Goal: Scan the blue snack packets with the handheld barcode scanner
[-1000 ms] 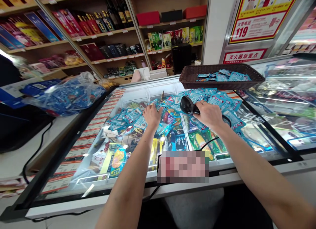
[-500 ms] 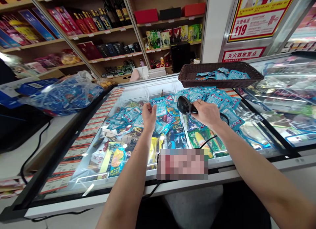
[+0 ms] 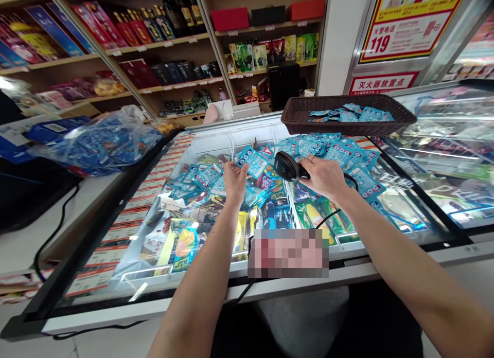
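Between its fingertips my left hand (image 3: 236, 183) pinches a small blue packet (image 3: 252, 161) by its near left corner, with printing on the face turned up. My right hand (image 3: 325, 178) is wrapped around the handle of a black barcode scanner (image 3: 287, 166). The scanner's head points left at the packet, with a small gap between them. A cord runs from the scanner down under my right arm. Loose blue packets (image 3: 347, 152) are spread on the glass top (image 3: 127, 234) of a chest freezer, on both sides of my hands. Through the glass, colourful frozen packs show below.
A brown wicker basket (image 3: 347, 127) with several blue packets stands at the freezer's back edge. On the left lies a clear plastic bag (image 3: 116, 144) full of blue packets. A blurred-out rectangle (image 3: 288, 252) covers something at the front edge. Stocked shelves (image 3: 165, 65) rise behind.
The blue packet in my left hand has turned, so it now tilts down to the right. My right hand and the scanner have barely moved.
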A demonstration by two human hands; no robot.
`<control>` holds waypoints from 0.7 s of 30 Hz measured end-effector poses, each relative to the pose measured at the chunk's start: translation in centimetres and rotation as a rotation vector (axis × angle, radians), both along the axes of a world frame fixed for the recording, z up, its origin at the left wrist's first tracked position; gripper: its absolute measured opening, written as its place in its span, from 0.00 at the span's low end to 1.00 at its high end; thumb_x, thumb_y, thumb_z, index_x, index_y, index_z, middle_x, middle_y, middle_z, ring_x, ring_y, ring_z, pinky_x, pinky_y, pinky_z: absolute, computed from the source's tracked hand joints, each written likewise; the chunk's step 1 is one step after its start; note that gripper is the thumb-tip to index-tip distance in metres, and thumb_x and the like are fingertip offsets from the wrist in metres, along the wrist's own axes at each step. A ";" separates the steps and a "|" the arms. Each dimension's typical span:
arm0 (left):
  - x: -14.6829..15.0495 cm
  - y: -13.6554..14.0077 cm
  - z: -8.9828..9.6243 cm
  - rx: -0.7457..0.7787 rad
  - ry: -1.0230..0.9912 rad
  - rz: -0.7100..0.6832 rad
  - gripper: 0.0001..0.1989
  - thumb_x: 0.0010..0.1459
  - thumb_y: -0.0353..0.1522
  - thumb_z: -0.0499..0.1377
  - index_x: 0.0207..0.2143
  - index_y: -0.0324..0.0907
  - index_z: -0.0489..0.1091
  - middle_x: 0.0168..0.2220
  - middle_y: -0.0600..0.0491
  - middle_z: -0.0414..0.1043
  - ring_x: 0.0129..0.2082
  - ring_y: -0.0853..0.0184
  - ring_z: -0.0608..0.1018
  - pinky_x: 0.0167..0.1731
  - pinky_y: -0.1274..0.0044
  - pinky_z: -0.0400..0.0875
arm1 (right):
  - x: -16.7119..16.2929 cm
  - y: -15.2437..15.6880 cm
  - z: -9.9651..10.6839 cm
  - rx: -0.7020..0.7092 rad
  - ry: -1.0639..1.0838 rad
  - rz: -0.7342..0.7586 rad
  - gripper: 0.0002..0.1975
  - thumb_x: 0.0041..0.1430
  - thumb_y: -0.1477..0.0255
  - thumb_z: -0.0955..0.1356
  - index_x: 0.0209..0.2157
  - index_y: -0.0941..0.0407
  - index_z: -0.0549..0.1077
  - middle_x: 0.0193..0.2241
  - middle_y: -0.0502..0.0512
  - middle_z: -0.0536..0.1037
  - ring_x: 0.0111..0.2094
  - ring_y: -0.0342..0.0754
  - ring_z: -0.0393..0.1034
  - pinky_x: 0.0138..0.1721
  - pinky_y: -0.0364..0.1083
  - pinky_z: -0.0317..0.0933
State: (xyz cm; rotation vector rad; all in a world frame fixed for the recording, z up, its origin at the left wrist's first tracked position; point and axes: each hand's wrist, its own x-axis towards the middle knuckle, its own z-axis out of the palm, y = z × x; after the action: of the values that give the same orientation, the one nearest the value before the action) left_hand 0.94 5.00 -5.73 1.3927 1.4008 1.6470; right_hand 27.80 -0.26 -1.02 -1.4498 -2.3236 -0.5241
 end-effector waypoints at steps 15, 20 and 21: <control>0.1 0.1 -0.3 -0.018 -0.017 -0.027 0.27 0.47 0.51 0.62 0.37 0.45 0.54 0.24 0.61 0.61 0.27 0.69 0.74 0.32 0.68 0.78 | -0.3 -0.2 0.2 -0.025 -0.040 0.055 0.13 0.62 0.64 0.63 0.44 0.56 0.69 0.39 0.57 0.75 0.36 0.49 0.69 0.30 0.45 0.46; 0.2 -0.1 -0.1 -0.015 -0.021 -0.017 0.26 0.47 0.50 0.62 0.36 0.44 0.54 0.22 0.62 0.57 0.25 0.70 0.73 0.31 0.68 0.78 | -0.3 -0.3 0.3 -0.022 -0.051 0.076 0.13 0.61 0.64 0.64 0.44 0.56 0.69 0.40 0.56 0.75 0.36 0.49 0.70 0.30 0.45 0.48; 0.2 -0.1 -0.1 -0.011 -0.023 -0.015 0.26 0.47 0.50 0.63 0.36 0.44 0.55 0.22 0.63 0.56 0.25 0.71 0.72 0.31 0.69 0.78 | -0.3 -0.3 0.3 -0.023 -0.052 0.080 0.13 0.60 0.64 0.64 0.44 0.56 0.68 0.40 0.55 0.75 0.37 0.49 0.70 0.30 0.45 0.48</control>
State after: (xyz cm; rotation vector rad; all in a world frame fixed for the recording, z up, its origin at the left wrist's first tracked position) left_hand 1.15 4.92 -5.80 1.3712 1.3809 1.6380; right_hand 27.50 -0.55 -0.75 -1.3627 -2.4242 -0.5201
